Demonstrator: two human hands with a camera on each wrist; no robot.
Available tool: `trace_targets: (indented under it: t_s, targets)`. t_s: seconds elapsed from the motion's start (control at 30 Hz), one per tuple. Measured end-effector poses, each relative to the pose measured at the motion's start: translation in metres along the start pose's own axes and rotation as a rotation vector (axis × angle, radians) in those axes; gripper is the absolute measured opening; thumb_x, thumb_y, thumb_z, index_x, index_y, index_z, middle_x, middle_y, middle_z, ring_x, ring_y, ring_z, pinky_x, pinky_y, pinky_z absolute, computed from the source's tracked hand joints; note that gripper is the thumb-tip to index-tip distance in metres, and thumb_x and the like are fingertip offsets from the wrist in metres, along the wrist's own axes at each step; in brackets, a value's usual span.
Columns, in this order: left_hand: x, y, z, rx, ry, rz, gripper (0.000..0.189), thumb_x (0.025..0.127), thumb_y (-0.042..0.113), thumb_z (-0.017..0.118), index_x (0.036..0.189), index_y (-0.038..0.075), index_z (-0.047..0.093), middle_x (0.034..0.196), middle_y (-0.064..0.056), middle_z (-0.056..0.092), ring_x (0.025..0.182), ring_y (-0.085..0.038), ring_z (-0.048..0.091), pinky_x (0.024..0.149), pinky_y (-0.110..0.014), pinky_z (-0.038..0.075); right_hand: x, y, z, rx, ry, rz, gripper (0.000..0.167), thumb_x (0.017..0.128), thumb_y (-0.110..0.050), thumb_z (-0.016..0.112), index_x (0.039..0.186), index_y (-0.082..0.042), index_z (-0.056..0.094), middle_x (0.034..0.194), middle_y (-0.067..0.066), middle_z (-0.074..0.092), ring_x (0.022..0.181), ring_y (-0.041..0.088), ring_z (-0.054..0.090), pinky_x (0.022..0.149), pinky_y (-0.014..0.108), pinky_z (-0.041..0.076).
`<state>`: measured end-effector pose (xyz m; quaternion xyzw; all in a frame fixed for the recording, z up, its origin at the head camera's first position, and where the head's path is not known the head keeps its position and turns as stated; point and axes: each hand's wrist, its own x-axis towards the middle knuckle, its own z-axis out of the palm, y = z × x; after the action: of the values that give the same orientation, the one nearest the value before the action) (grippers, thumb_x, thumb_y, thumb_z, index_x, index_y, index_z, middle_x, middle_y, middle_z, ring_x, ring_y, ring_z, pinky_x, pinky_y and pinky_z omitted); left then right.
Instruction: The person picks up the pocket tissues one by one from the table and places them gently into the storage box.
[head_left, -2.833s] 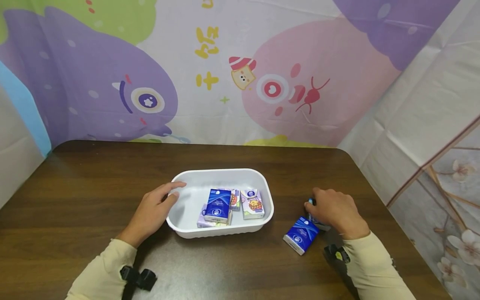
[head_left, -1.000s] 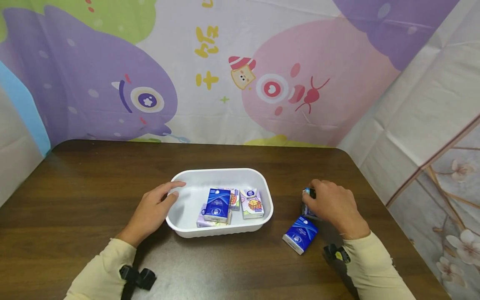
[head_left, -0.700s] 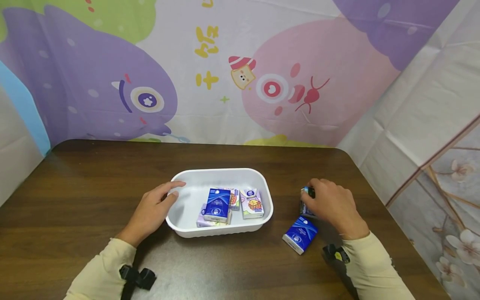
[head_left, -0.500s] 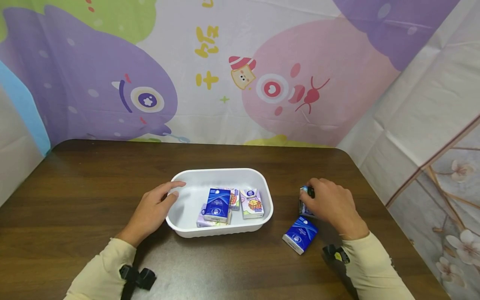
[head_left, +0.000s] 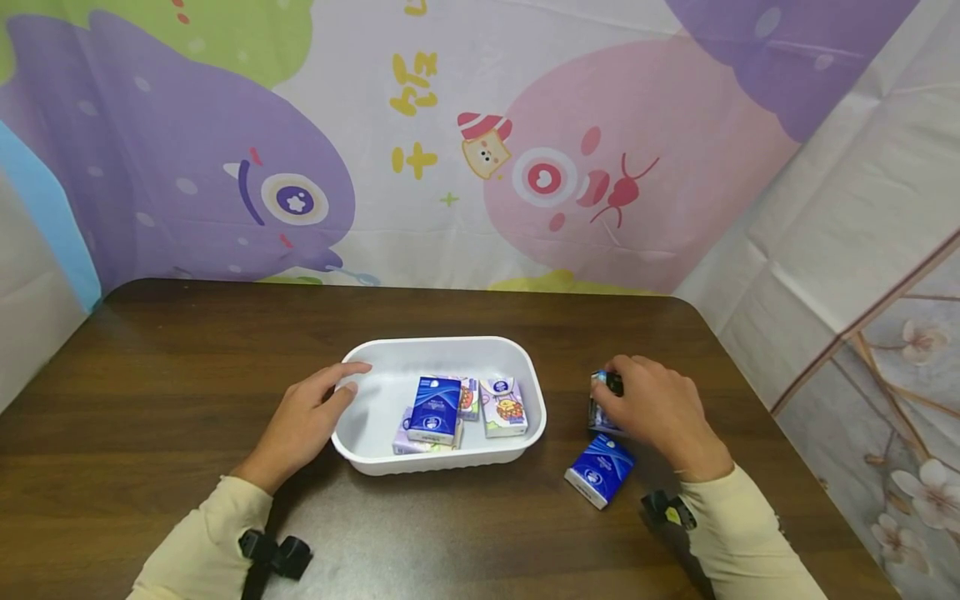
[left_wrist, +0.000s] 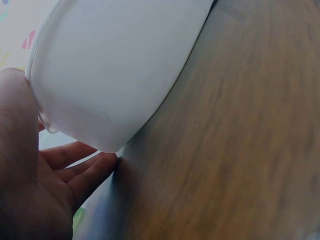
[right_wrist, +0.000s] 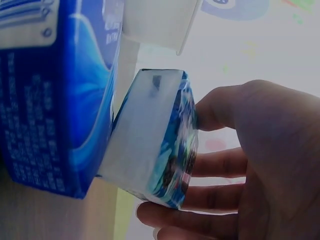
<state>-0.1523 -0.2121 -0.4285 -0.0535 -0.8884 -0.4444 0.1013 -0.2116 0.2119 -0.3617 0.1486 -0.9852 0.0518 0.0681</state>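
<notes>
My left hand (head_left: 300, 421) holds the left end of a white plastic basin (head_left: 450, 465). Its thumb and index finger reach over the rim, and the left wrist view shows other fingers (left_wrist: 92, 175) against the outer wall. To the right of the basin, my right hand (head_left: 660, 412) grips a small tissue pack (right_wrist: 142, 130) with a dark blue patterned side and a whitish face, thumb on one side and fingers on the other. In the head view the hand covers much of that pack. A bright blue tissue pack (head_left: 602, 471) lies just in front of it.
Inside the basin another blue tissue pack (head_left: 435, 408) lies across a lilac pack (head_left: 408, 442). A cartoon-printed pack (head_left: 504, 408) lies at the basin's right end, with one more (head_left: 470, 398) beside it. A printed cloth (head_left: 420, 250) hangs behind the brown table (head_left: 187, 375).
The right hand has shifted left with the dark patterned pack, bringing it closer to the basin and more into view. The left hand, the basin and the packs in it stay put.
</notes>
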Motion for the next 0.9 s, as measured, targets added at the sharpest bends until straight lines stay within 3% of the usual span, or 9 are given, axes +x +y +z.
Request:
trace_targets:
  t_s: [0.9]
  targets:
    - [0.000, 0.000, 0.000, -0.009, -0.004, -0.002, 0.031, 0.103, 0.016, 0.052, 0.131, 0.014, 0.065, 0.141, -0.015, 0.056, 0.132, -0.036, 0.049, 0.108, -0.058, 0.035, 0.011, -0.028, -0.004, 0.056, 0.029, -0.038, 0.041, 0.094, -0.045, 0.060, 0.112, -0.009, 0.070, 0.101, 0.008, 0.071, 0.078, 0.025, 0.065, 0.066, 0.048, 0.055]
